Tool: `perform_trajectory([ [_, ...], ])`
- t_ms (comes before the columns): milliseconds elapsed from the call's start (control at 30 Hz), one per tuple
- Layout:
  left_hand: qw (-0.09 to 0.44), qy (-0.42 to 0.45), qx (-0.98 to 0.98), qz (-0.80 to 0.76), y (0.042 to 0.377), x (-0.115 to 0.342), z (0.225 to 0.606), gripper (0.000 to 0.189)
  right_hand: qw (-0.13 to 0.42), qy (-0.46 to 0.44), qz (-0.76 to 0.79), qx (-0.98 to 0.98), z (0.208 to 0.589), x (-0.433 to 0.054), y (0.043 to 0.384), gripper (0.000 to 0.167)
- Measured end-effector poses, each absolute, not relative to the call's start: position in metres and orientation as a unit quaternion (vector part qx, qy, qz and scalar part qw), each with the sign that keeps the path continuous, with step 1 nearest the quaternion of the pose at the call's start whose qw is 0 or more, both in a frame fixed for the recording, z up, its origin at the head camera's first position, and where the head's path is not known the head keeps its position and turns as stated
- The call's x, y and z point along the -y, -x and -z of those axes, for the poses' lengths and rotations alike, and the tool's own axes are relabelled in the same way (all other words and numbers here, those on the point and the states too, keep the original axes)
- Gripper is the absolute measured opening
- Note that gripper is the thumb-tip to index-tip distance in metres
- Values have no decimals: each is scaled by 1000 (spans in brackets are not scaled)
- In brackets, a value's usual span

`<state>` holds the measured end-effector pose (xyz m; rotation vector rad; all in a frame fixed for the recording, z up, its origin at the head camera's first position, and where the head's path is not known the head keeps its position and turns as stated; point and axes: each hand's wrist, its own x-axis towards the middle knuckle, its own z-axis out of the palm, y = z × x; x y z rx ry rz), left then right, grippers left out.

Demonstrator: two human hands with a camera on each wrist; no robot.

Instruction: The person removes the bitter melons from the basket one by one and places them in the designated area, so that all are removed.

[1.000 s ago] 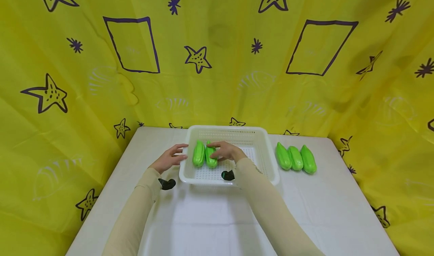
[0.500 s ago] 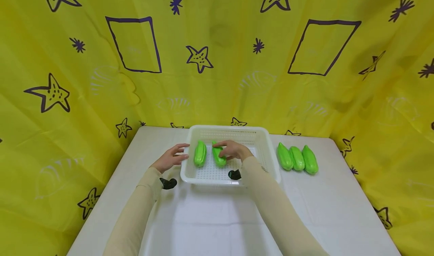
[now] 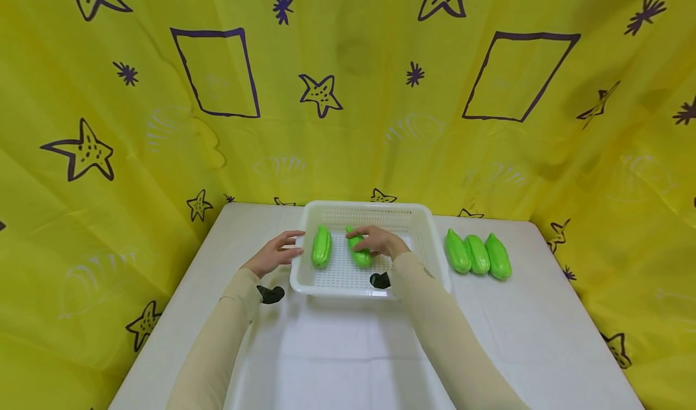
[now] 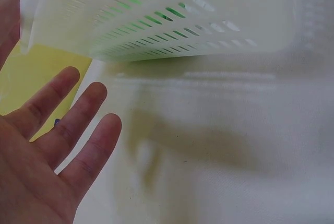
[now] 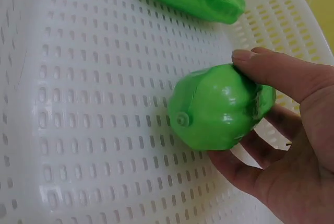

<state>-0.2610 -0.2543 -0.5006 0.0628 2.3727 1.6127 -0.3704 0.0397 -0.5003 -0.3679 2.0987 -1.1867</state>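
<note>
A white perforated plastic basket (image 3: 337, 290) stands at the back middle of the table. Inside, my right hand (image 3: 380, 242) grips a glossy green ribbed gourd (image 3: 360, 258), thumb on one side and fingers curled round the other; the right wrist view shows the gourd (image 5: 214, 112) end-on, its small stem nub facing the camera. A second matching gourd (image 3: 322, 248) lies by the basket's left wall. My left hand (image 3: 272, 254) is at the left rim with spread fingers. In the left wrist view, several of its fingers (image 4: 86, 117) stretch out below the basket wall, holding nothing.
Three more green gourds (image 3: 477, 255) lie side by side on the table right of the basket. White cloth covers the table (image 3: 337, 349). Yellow curtains (image 3: 359, 144) with drawn stars close off the back and both sides.
My right hand has shifted right with its gourd, widening the gap to the gourd by the left wall. The left hand has stayed at the rim.
</note>
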Motion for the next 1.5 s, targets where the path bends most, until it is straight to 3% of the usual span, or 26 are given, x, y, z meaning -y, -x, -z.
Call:
perform_trajectory([
  [567,142,-16,-816,-560,261,256,502,60,315,185,435,-823,494,-46,373,46],
  [933,141,-20,-819,-556,260,255,500,58,230,226,464,-825,478,-55,375,48],
  [1500,136,-23,-821,-554,262,255,504,59,100,182,597,-775,417,-98,340,52],
])
